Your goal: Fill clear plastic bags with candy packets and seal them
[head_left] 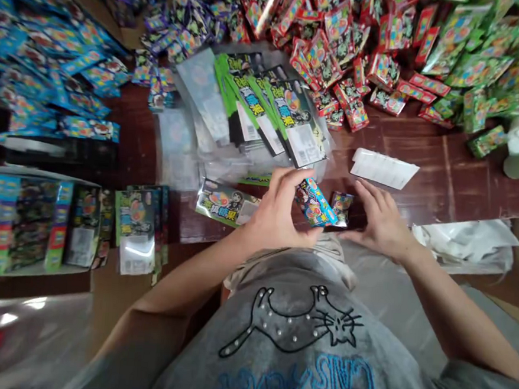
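My left hand point(280, 211) is closed around a small blue candy box point(316, 203), with fingers above it and thumb below, at the table's front edge. Just right of that box is a small dark candy packet point(342, 207) with a purplish edge. My right hand point(379, 223) is curved open beside this packet; a gap shows between its fingers and the packet. A black-and-green printed bag point(221, 202) lies under my left wrist. Beyond my hands, several more printed bags point(287, 110) are fanned out on clear plastic sleeves point(179, 135).
Heaps of blue packets point(51, 55), purple packets point(194, 21), red boxes point(332, 39) and green boxes point(486, 62) line the back. A folded white paper point(386, 168) lies at right. Filled packs point(21, 222) stand in a tub at left, beside upright printed packs point(138, 227).
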Motion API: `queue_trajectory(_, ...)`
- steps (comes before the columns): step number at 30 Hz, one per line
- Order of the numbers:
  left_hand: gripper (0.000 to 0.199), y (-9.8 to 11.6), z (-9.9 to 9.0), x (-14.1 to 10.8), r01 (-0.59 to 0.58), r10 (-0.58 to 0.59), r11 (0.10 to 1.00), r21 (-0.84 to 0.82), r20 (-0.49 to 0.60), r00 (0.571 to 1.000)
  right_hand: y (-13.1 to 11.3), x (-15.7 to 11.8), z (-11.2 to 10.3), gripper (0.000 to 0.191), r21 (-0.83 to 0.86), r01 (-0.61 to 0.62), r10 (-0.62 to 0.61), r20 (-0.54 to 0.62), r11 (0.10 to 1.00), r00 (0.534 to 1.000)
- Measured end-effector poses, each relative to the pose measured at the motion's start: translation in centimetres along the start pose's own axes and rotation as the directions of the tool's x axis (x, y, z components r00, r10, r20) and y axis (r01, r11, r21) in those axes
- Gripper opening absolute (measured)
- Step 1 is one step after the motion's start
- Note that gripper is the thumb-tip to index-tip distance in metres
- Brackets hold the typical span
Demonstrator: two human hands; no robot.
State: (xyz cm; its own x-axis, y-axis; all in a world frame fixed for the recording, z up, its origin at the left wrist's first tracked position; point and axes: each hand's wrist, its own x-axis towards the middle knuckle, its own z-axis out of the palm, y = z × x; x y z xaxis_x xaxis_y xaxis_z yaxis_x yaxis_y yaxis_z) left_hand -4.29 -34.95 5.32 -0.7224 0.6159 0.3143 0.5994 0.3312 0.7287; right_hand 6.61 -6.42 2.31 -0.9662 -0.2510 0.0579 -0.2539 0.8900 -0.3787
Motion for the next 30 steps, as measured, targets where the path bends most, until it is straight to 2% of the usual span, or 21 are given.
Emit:
queue_trajectory(2, 0.097, -0.2, 2.0, 0.1, 0.003, -0.003, 1.0, 0.004, -0.046, 0.999, 0.0, 0.8, 0.1, 0.111, -0.015, -0.011, 0.012, 0.067, 1.0, 0.998)
queue_trajectory(4, 0.093, -0.4, 3.5, -0.2, 0.013, -0.013, 1.0, -0.003, -0.021, 1.0, -0.2, 1.4, -0.1, 0.098, -0.07, -0.014, 0.022, 0.105, 0.997, 0.994)
queue_trajectory(7, 0.091, -0.7, 4.8, -0.9, 0.042, -0.038, 0.995, -0.085, 0.046, 0.998, -0.7, 1.6, -0.7, 0.084, -0.209, -0.165, 0.174, 0.024, 0.964, 0.984)
queue_trajectory(8, 0.092, -0.8, 5.1, -1.2, 0.043, -0.036, 0.993, -0.113, 0.066, 0.997, -0.9, 1.5, -0.8, 0.08, -0.242, -0.257, 0.261, -0.016, 0.936, 0.965)
queue_trajectory(10, 0.091, -0.9, 5.5, -1.6, 0.036, -0.023, 0.993, -0.116, 0.109, 0.994, -1.3, 1.3, -0.7, 0.077, -0.267, -0.444, 0.445, -0.063, 0.855, 0.893)
queue_trajectory(12, 0.089, -0.9, 5.8, -1.8, 0.031, -0.026, 0.999, -0.028, 0.16, 0.987, -2.0, 1.1, -0.2, 0.075, -0.267, -0.569, 0.583, -0.034, 0.777, 0.812)
queue_trajectory(14, 0.089, -0.6, 6.1, -2.0, 0.042, -0.066, 0.992, 0.119, 0.205, 0.976, -2.7, 1.0, 0.3, 0.069, -0.278, -0.617, 0.649, 0.032, 0.736, 0.76)
queue_trajectory(17, 0.099, 0.3, 5.8, -1.9, 0.076, -0.154, 0.949, 0.305, 0.242, 0.958, -3.5, 0.6, 0.6, 0.063, -0.298, -0.6, 0.654, 0.125, 0.742, 0.747)
queue_trajectory(19, 0.109, 0.9, 4.6, -1.8, 0.067, -0.18, 0.925, 0.375, 0.276, 0.944, -3.1, 0.1, 0.1, 0.066, -0.263, -0.575, 0.62, 0.139, 0.775, 0.772)
queue_trajectory(21, 0.113, 1.1, 2.1, -1.7, 0.02, -0.184, 0.905, 0.426, 0.346, 0.92, -1.6, -0.5, -0.7, 0.082, -0.162, -0.474, 0.491, 0.086, 0.865, 0.867)
queue_trajectory(23, 0.109, 0.6, -1.4, -1.9, -0.065, -0.171, 0.885, 0.461, 0.451, 0.876, 0.7, -0.9, -1.2, 0.109, -0.069, -0.234, 0.236, 0.028, 0.97, 0.971)
queue_trajectory(24, 0.106, 0.1, -3.4, -2.1, -0.111, -0.168, 0.872, 0.476, 0.505, 0.847, 1.8, -0.9, -1.2, 0.121, -0.037, -0.082, 0.083, 0.023, 0.996, 0.996)
queue_trajectory(26, 0.097, -1.1, -7.0, -2.4, -0.191, -0.184, 0.837, 0.513, 0.592, 0.785, 3.7, -0.5, -0.4, 0.133, 0.017, 0.169, -0.17, 0.064, 0.985, 0.983)
queue_trajectory(27, 0.091, -1.8, -8.4, -2.6, -0.217, -0.205, 0.816, 0.535, 0.62, 0.757, 4.3, 0.0, 0.4, 0.134, 0.047, 0.238, -0.241, 0.081, 0.97, 0.967)
queue_trajectory(28, 0.085, -2.3, -9.3, -2.8, -0.232, -0.23, 0.799, 0.555, 0.638, 0.735, 4.5, 0.6, 1.3, 0.133, 0.076, 0.273, -0.279, 0.083, 0.959, 0.957)
queue_trajectory(30, 0.076, -3.0, -9.9, -3.0, -0.226, -0.269, 0.784, 0.578, 0.644, 0.716, 4.1, 2.1, 3.0, 0.132, 0.12, 0.286, -0.294, 0.057, 0.951, 0.954)
